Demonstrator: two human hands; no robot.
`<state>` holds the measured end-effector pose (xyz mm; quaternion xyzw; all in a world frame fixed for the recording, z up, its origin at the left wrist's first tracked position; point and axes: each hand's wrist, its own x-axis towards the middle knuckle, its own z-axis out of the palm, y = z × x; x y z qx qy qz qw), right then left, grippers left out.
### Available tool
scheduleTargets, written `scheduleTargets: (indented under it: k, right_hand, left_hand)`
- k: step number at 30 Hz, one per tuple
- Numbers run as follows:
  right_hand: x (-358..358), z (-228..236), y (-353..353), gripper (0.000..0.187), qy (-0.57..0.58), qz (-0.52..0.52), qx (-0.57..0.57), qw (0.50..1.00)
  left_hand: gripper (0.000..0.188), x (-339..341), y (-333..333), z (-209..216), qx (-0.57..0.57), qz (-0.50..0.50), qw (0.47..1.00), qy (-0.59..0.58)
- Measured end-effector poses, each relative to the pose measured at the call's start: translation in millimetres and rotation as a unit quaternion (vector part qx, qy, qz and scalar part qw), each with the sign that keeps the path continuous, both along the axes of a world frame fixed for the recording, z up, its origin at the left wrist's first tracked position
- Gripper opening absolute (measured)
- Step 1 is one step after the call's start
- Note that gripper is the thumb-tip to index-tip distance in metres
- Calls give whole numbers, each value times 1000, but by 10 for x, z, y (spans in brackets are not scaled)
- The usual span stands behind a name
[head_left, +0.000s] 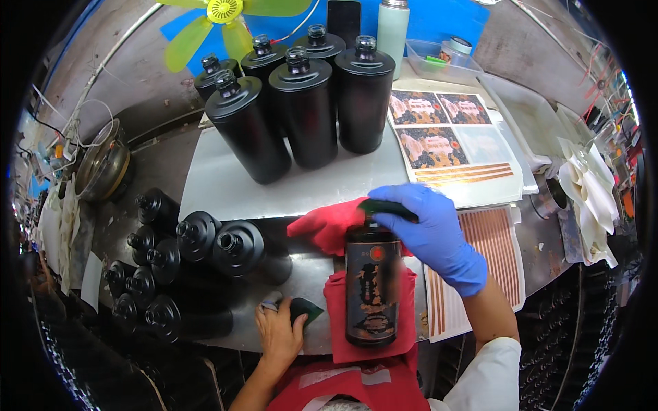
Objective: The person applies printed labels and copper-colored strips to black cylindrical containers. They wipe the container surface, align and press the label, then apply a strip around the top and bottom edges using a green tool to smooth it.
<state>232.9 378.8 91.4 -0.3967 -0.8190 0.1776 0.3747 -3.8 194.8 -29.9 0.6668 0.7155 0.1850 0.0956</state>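
A black bottle (371,291) with a dark decal of orange and grey patterns rests on a folded red cloth (336,315) in front of me, its neck pointing away. My right hand (435,236), in a blue glove, is closed around a dark green flat piece (388,209) at the bottle's neck, hiding most of the neck. At the table's near edge, my bare left hand (277,332) holds a dark green scraper (306,310) between thumb and fingers. Another red cloth (325,226) lies bunched behind the bottle.
Several black bottles (301,113) stand on a pale board; more (240,250) crowd the left. Decal sheets (428,147) and a striped sheet (473,267) lie at right. Behind are a yellow-green fan (225,10), phone (343,19), flask (393,38) and clear plastic box (444,63).
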Motion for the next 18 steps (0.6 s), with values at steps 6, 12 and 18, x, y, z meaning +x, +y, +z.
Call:
scheduleTargets:
  k: [6, 12, 18]
  right_hand:
    - [55, -220, -862, 36, -91, 98, 100, 986]
    - [154, -225, -1792, 28, 59, 16, -193, 979]
    - [-175, -169, -966, 34, 267, -137, -245, 922]
  left_hand:
    - [36, -108, -84, 61, -97, 93, 904, -406]
    - [29, 88, 215, 437, -16, 62, 694, -717]
    - [23, 749, 915, 683, 182, -20, 851, -493]
